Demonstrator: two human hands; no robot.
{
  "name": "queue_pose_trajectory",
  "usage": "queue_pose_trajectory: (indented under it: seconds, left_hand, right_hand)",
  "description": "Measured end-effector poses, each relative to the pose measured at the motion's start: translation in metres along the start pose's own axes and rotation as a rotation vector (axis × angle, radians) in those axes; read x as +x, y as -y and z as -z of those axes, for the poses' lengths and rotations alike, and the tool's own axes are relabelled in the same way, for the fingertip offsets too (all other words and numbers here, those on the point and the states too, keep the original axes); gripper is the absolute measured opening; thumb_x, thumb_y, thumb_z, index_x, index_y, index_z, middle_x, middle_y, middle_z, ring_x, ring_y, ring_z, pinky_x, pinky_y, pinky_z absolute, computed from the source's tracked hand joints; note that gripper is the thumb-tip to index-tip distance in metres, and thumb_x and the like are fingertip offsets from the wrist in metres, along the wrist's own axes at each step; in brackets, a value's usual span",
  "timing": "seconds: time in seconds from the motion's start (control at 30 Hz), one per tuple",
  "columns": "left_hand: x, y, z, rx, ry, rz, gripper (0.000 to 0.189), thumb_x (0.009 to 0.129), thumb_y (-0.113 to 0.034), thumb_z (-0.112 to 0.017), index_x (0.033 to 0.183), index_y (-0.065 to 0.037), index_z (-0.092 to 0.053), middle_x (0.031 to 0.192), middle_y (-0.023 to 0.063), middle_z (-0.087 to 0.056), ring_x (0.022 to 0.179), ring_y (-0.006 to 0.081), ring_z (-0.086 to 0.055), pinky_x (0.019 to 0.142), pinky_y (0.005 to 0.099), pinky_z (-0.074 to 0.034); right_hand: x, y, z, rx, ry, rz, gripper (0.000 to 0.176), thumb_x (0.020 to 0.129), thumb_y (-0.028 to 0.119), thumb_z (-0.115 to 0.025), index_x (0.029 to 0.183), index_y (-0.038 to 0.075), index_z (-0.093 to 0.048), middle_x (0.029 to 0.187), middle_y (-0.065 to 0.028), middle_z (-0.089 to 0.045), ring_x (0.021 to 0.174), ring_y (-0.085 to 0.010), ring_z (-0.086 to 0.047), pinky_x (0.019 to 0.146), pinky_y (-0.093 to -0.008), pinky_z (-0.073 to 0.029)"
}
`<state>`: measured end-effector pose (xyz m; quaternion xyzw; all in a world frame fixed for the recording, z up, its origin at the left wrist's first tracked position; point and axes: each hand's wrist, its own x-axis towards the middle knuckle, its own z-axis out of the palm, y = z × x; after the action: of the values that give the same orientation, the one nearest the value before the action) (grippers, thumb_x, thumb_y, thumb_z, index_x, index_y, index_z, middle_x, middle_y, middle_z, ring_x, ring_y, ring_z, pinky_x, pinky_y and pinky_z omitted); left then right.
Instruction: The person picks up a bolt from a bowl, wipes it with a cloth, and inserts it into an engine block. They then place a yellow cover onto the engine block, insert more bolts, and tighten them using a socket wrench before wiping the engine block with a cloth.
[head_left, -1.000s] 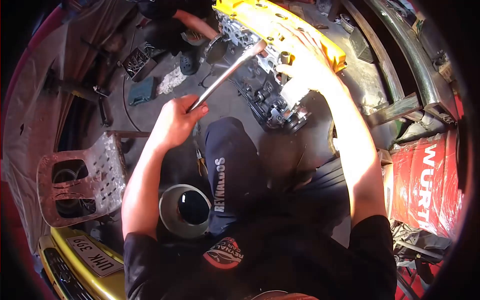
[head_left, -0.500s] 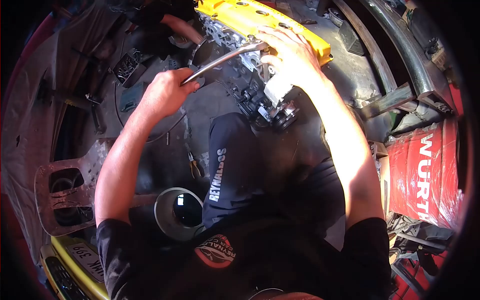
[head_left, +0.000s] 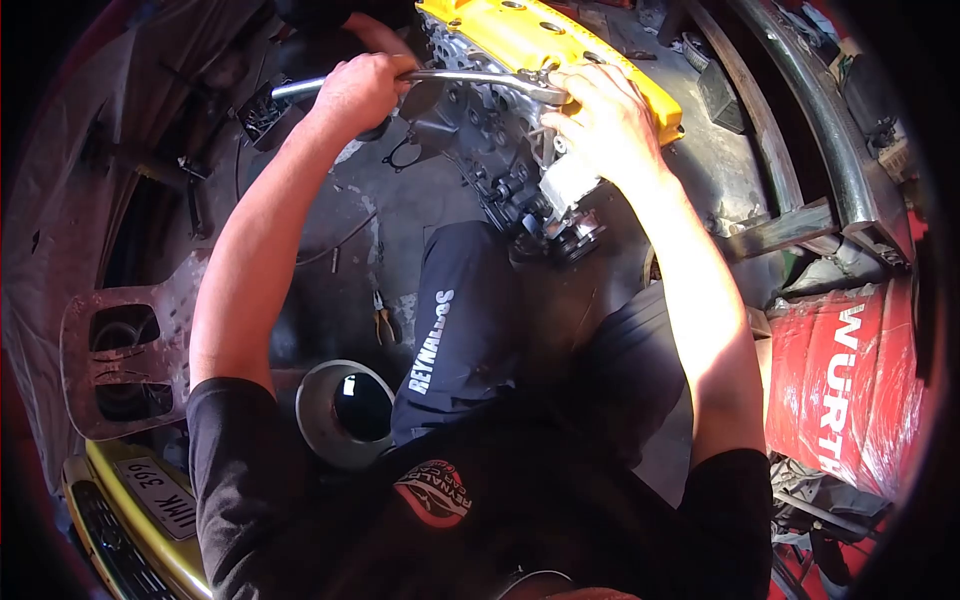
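grey floor point(head_left: 405, 200) beneath, the wrench point(head_left: 460, 77) lies crosswise, head pointing right.

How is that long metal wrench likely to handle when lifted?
The wrench is probably stiff, being a metal bar. Its shiny shaft could slip in the left hand. Weight may sit toward the thicker end near the right hand.

Pretty contrasty shot tbh. Hard light slams the right hand point(head_left: 608, 125) and right forearm point(head_left: 700, 275), nearly bleached white in patches, and makes the yellow cover point(head_left: 560, 45) glow. The chrome wrench point(head_left: 455, 77) throws a glint, the red bundle point(head_left: 845, 395) has streaky glare on its plastic, and a bright reflection sits inside the bucket point(head_left: 318, 425). Black shirt point(head_left: 570, 495) mostly sinks into shadow. Left side's murky, fisheye bends the edges, corners go full black.
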<state>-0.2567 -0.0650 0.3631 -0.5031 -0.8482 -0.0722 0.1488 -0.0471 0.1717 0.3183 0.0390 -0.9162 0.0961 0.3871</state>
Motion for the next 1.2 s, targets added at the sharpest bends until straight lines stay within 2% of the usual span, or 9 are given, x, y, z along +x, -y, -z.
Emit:
queue_pose_trajectory:
  seconds: [0.2, 0.33, 0.4, 0.7, 0.87, 1.0, 1.03, 1.1, 1.2]
  left_hand:
    - [-0.064, -0.063, 0.05, -0.245, 0.402, 0.178, 0.023, 0.089, -0.016, -0.065, 0.108, -0.003, -0.062, 0.084, 0.021, -0.066, 0.086, 0.0397, -0.064, 0.076, 0.0454, -0.048]
    - [-0.087, -0.128, 0.073, -0.769, 0.498, 0.323, 0.03, 0.084, -0.01, -0.061, 0.11, 0.004, -0.056, 0.065, 0.0083, -0.058, 0.057, 0.013, -0.058, 0.055, 0.0307, -0.046]
    - [-0.083, -0.153, 0.082, -1.129, 0.625, 0.469, 0.032, 0.084, -0.012, -0.062, 0.108, 0.006, -0.055, 0.064, 0.0088, -0.058, 0.056, 0.0146, -0.059, 0.053, 0.0304, -0.046]
    - [-0.037, -0.048, 0.041, 0.032, 0.376, 0.054, 0.027, 0.087, -0.006, -0.059, 0.113, -0.009, -0.055, 0.092, 0.0214, -0.066, 0.092, 0.0398, -0.065, 0.076, 0.0498, -0.05]
    - [0.001, -0.013, -0.01, -0.039, 0.137, 0.003, 0.018, 0.086, -0.01, -0.062, 0.103, -0.005, -0.058, 0.086, 0.0191, -0.066, 0.089, 0.0404, -0.064, 0.076, 0.0506, -0.048]
    - [-0.053, -0.066, 0.051, -0.239, 0.506, 0.021, 0.02, 0.078, -0.006, -0.061, 0.096, 0.001, -0.058, 0.082, 0.0219, -0.065, 0.085, 0.037, -0.067, 0.075, 0.0445, -0.051]
    - [-0.059, -0.101, 0.085, -0.53, 0.758, 0.303, 0.019, 0.075, -0.007, -0.061, 0.091, 0.004, -0.057, 0.077, 0.0208, -0.063, 0.082, 0.0337, -0.068, 0.074, 0.0439, -0.051]
    - [-0.084, -0.127, 0.058, -0.656, 0.41, 0.004, 0.026, 0.073, -0.014, -0.065, 0.087, 0.005, -0.055, 0.074, 0.0201, -0.06, 0.069, 0.0308, -0.067, 0.064, 0.0406, -0.051]
    - [-0.064, -0.171, 0.064, -1.076, 0.623, 0.344, 0.027, 0.076, -0.019, -0.067, 0.084, 0.005, -0.057, 0.071, 0.0169, -0.067, 0.07, 0.0261, -0.069, 0.067, 0.037, -0.053]
  right_hand:
    - [0.002, 0.001, -0.003, -0.068, 0.043, -0.03, 0.042, 0.076, 0.023, -0.076, 0.116, 0.011, -0.067, 0.118, -0.0025, -0.066, 0.117, -0.0249, -0.054, 0.107, -0.0427, -0.038]
    - [0.001, 0.001, -0.004, -0.071, 0.083, -0.074, 0.046, 0.075, 0.019, -0.074, 0.12, 0.014, -0.066, 0.123, -0.0048, -0.065, 0.123, -0.0249, -0.052, 0.108, -0.0426, -0.037]
    - [0.002, -0.002, -0.006, -0.08, 0.098, -0.115, 0.046, 0.075, 0.019, -0.074, 0.12, 0.014, -0.066, 0.123, -0.0068, -0.065, 0.124, -0.0252, -0.052, 0.108, -0.0426, -0.037]
    - [0.007, 0.014, -0.006, -0.219, 0.091, -0.092, 0.046, 0.075, 0.035, -0.075, 0.116, 0.016, -0.066, 0.122, -0.0028, -0.062, 0.121, -0.026, -0.051, 0.104, -0.047, -0.037]
    - [0.004, 0.012, -0.005, -0.188, 0.055, -0.105, 0.04, 0.076, 0.034, -0.074, 0.112, 0.016, -0.067, 0.122, -0.0043, -0.061, 0.121, -0.0256, -0.051, 0.103, -0.0474, -0.037]
    - [0.006, 0.018, -0.003, -0.192, 0.047, -0.107, 0.039, 0.075, 0.028, -0.074, 0.113, 0.018, -0.068, 0.125, -0.003, -0.06, 0.123, -0.0255, -0.05, 0.105, -0.046, -0.037]
    - [0.006, 0.019, -0.001, -0.162, 0.062, -0.103, 0.039, 0.075, 0.026, -0.073, 0.113, 0.018, -0.068, 0.126, -0.0026, -0.06, 0.123, -0.0255, -0.05, 0.105, -0.0456, -0.036]
    - [0.005, 0.019, 0.0, -0.132, 0.084, -0.086, 0.042, 0.073, 0.017, -0.071, 0.114, 0.019, -0.069, 0.126, -0.0017, -0.061, 0.123, -0.0253, -0.05, 0.106, -0.0441, -0.037]
    - [0.005, 0.008, -0.003, -0.143, 0.09, -0.068, 0.046, 0.071, 0.008, -0.069, 0.117, 0.017, -0.067, 0.123, -0.0023, -0.062, 0.123, -0.0253, -0.052, 0.104, -0.0423, -0.038]
